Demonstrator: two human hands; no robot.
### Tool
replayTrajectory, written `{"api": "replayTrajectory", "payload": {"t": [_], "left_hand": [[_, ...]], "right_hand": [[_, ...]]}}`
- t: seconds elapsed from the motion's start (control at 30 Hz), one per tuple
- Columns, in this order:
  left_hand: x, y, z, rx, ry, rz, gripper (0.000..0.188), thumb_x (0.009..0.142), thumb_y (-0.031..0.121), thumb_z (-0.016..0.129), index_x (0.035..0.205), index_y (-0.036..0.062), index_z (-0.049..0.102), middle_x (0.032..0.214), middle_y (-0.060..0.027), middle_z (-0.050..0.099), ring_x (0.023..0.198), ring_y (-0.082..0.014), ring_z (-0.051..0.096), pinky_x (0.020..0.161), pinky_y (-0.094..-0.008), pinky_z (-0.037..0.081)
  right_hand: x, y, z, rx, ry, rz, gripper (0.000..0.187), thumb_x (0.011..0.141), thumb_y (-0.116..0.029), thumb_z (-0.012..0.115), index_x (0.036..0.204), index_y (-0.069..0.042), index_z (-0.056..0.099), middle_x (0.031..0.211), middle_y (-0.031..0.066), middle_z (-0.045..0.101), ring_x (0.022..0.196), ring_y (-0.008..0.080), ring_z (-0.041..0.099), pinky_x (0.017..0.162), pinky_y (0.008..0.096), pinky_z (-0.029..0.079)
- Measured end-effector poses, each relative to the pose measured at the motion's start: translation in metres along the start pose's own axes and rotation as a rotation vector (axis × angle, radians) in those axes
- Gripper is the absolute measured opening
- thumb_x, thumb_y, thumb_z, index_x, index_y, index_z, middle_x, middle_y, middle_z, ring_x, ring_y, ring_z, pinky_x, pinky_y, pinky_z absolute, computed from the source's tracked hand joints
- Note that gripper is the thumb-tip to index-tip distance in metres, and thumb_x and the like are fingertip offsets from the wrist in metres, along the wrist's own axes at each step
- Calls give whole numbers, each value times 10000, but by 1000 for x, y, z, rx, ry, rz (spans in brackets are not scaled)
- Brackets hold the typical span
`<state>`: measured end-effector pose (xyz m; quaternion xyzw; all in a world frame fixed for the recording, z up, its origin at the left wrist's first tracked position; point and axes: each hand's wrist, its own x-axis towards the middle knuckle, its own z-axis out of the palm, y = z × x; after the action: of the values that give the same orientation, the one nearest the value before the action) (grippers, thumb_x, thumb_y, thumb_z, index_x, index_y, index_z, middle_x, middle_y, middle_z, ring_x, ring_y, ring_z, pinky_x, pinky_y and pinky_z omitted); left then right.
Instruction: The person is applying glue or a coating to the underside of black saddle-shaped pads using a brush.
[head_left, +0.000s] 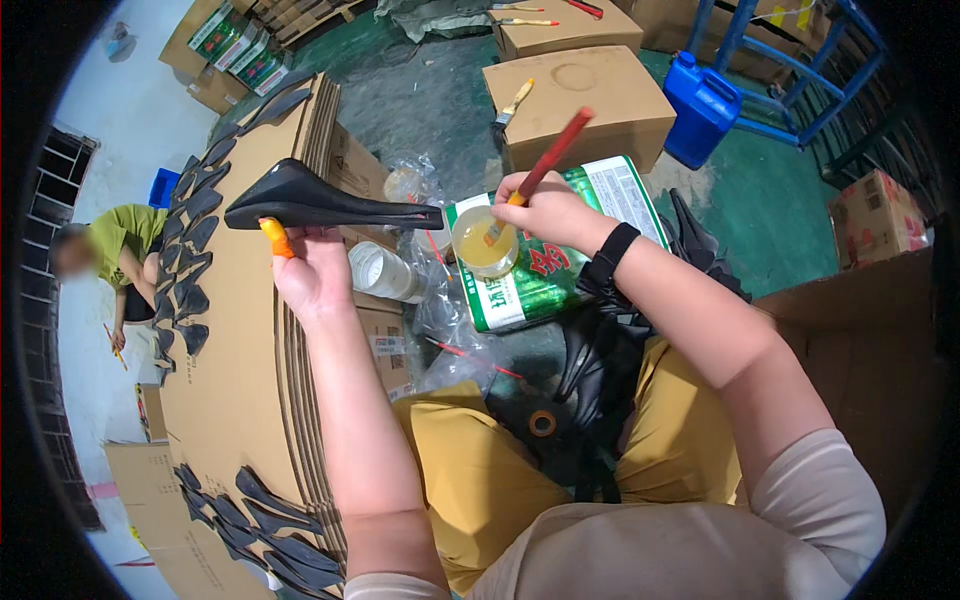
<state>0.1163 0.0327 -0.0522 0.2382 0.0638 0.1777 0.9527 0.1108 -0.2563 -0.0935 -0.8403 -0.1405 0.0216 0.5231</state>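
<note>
My left hand (318, 275), an orange finger cover (274, 238) on its thumb, holds up a black bicycle saddle (310, 198) with the narrow nose to the right. In my right hand (558, 210) is a red-handled paintbrush (556, 148). Its bristles dip into a clear plastic cup (472, 222) of yellowish liquid (490, 258). The cup stands on a green and white package (618, 190) in front of me. Left of it, a white plastic tub (384, 272) lies tilted beside crumpled clear plastic. Black pieces (600, 350) are gathered near my knees, partly hidden.
A tall stack of flat cardboard (245, 330) at my left bears several black saddle pieces (200, 225). Ahead stands a carton (585, 110) with a brush (517, 100) on it, beside a blue jerrycan (700, 110). Another person (130, 250) crouches at far left.
</note>
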Motion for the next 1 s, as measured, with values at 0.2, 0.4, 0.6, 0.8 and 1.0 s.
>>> {"api": "replayTrajectory", "payload": {"t": [0.2, 0.4, 0.6, 0.8, 1.0], "left_hand": [[-10, -4, -8, 233, -347, 142, 263, 955, 181, 493, 1200, 136, 577, 1207, -72, 599, 1134, -242, 524, 1065, -467, 332], [-10, -13, -3, 442, -505, 186, 310, 931, 109, 536, 1239, 147, 538, 1260, -50, 571, 1181, -223, 514, 1075, -411, 341], [-17, -32, 4, 379, -565, 99, 371, 858, -40, 574, 1207, 73, 518, 1185, -70, 589, 1093, -169, 564, 1003, -299, 421], [-27, -54, 14, 476, -678, 123, 380, 860, -28, 583, 1219, 70, 503, 1200, -78, 581, 1110, -173, 556, 1005, -320, 418], [-38, -68, 25, 508, -678, 64, 418, 848, -88, 580, 1226, 64, 492, 1223, -102, 570, 1110, -184, 563, 958, -303, 464]], "right_hand": [[4, 4, 5, -64, -33, -55, 218, 806, -208, 654, 761, 4, 625, 669, 122, 607, 602, 221, 602, 578, 333, 476], [12, -9, -21, -43, 165, -86, 148, 805, -147, 572, 771, -17, 634, 638, 35, 578, 584, 129, 560, 550, 286, 446], [-10, -45, -80, 702, 214, -19, 189, 875, -196, 560, 798, -44, 641, 650, -21, 544, 530, 26, 459, 455, 177, 323], [-27, -69, -85, 757, 213, -179, 206, 895, -218, 588, 801, -49, 658, 678, -25, 582, 543, 14, 482, 471, 158, 357], [-32, -74, -83, 695, 221, -262, 193, 898, -199, 575, 826, -31, 637, 682, -20, 557, 551, 32, 463, 483, 185, 339]]}}
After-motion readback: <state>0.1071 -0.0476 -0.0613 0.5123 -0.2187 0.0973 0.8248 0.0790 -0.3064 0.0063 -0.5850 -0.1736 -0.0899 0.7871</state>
